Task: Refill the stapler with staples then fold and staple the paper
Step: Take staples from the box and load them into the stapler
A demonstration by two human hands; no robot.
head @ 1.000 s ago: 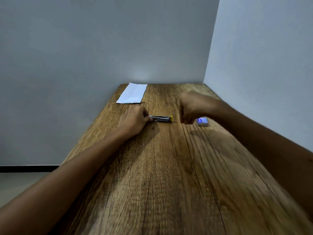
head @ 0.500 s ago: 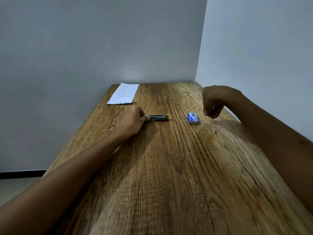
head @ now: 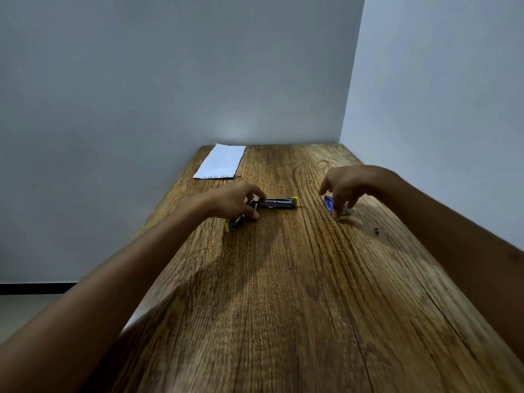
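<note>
Refill step. Left hand (head: 236,201) pinches the opened stapler (head: 276,203) at its hinge, mid-table; right hand (head: 344,187), fingers spread, apparently touches the staple box (head: 330,204). Next: extract a strip. Paper (head: 221,161) lies beyond.

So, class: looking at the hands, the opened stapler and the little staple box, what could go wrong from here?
1. The stapler lies hinged open, pinned only at its hinge by the left hand; it could swivel during loading.
2. The right hand reaches the small blue staple box with its fingertips only, so the box may skid or spill.
3. A loose staple piece on the wooden table could get lost or prick a hand.
</note>
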